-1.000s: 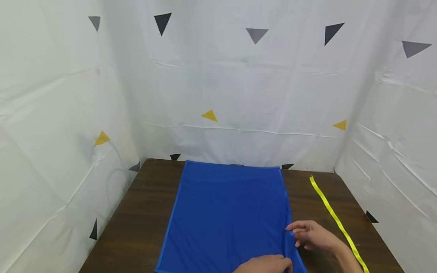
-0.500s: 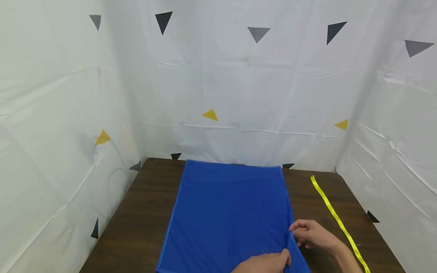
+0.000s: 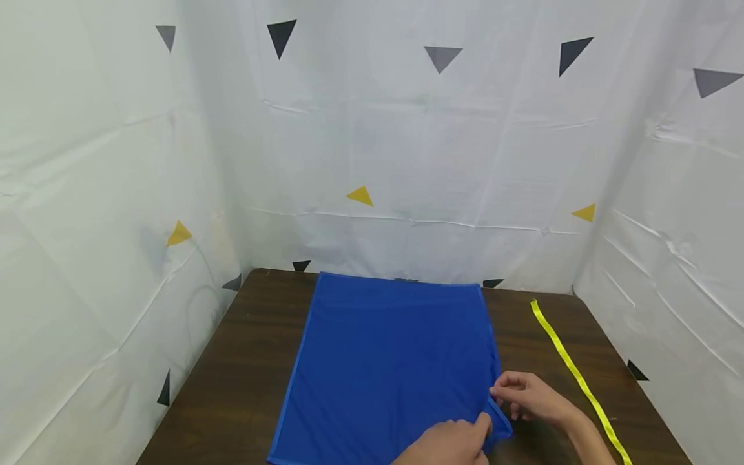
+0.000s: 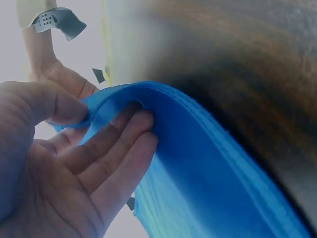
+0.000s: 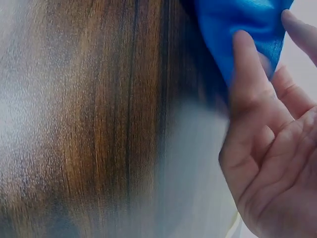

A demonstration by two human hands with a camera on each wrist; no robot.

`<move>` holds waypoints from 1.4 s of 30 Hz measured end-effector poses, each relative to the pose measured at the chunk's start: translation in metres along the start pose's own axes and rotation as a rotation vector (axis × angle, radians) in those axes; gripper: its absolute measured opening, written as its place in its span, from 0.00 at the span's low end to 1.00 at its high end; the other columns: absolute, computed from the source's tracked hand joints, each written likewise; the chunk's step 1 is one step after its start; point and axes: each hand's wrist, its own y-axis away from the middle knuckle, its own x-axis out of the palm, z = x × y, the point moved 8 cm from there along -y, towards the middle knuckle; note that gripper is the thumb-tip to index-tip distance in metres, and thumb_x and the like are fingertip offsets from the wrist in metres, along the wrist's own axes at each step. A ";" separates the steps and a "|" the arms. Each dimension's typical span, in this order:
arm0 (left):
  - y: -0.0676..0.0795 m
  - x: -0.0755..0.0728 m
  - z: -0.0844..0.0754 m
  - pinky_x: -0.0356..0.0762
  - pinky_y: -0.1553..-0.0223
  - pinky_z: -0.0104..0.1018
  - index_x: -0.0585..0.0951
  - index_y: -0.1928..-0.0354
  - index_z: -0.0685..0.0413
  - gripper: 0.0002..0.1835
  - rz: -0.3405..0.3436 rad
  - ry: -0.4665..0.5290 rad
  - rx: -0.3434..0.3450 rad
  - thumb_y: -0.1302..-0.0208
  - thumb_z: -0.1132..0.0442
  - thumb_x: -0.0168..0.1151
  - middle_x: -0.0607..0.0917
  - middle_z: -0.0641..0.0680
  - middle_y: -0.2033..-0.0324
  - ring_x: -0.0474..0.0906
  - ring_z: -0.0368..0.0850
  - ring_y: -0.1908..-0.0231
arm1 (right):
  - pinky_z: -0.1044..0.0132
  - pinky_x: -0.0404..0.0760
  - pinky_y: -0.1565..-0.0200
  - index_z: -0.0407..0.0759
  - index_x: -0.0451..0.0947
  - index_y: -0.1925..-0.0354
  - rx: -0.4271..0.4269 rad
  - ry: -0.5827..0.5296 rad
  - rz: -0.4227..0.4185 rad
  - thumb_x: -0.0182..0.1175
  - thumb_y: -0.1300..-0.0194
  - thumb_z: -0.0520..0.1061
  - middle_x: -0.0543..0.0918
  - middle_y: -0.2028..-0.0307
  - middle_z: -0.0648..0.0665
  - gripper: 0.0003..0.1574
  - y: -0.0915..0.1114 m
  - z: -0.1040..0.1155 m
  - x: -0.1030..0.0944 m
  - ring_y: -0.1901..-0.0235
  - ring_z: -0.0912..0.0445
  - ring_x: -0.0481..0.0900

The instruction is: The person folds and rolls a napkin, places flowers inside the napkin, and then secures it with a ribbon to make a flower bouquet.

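A blue cloth (image 3: pixel 395 355) lies spread on the dark wooden table, its right front corner lifted and folded over. My left hand (image 3: pixel 447 442) pinches that folded part. In the left wrist view, the left thumb (image 4: pixel 69 106) lies on one side of the cloth's curved edge (image 4: pixel 213 129), the fingers on the other. Just to the right, my right hand (image 3: pixel 535 397) holds the cloth's edge between thumb and fingers. The right wrist view has the right thumb (image 5: pixel 247 54) pressed on the cloth (image 5: pixel 218 29), with a finger partly hidden behind it.
A long yellow ribbon (image 3: pixel 572 368) lies on the table (image 3: pixel 232 374) right of the cloth and the right arm. White sheeting (image 3: pixel 407 142) with black, grey and yellow triangles encloses the back and both sides.
The cloth's right front corner has come up and folded inward toward the left hand. The left hand has tilted upward slightly; the right fingers have closed in on the edge.
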 end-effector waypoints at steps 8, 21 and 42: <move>-0.002 -0.015 0.007 0.69 0.76 0.32 0.77 0.66 0.36 0.11 -0.081 -0.025 -0.035 0.20 0.52 0.60 0.74 0.42 0.80 0.72 0.37 0.80 | 0.67 0.78 0.64 0.29 0.82 0.49 -0.116 0.027 0.020 0.59 0.17 0.45 0.83 0.65 0.52 0.18 -0.003 0.008 -0.002 0.67 0.62 0.78; 0.009 -0.048 0.032 0.62 0.84 0.35 0.68 0.75 0.38 0.20 -0.297 -0.049 0.018 0.20 0.50 0.56 0.67 0.42 0.84 0.63 0.38 0.86 | 0.66 0.83 0.57 0.24 0.79 0.49 -0.126 -0.008 0.004 0.60 0.18 0.43 0.86 0.65 0.49 0.19 -0.014 0.023 0.002 0.65 0.61 0.82; 0.025 -0.089 0.073 0.57 0.83 0.35 0.68 0.74 0.38 0.20 -0.490 0.028 -0.140 0.20 0.46 0.59 0.67 0.39 0.84 0.61 0.37 0.86 | 0.68 0.73 0.68 0.32 0.85 0.52 -0.260 0.171 -0.219 0.65 0.22 0.43 0.73 0.77 0.55 0.12 -0.031 0.055 -0.014 0.76 0.65 0.71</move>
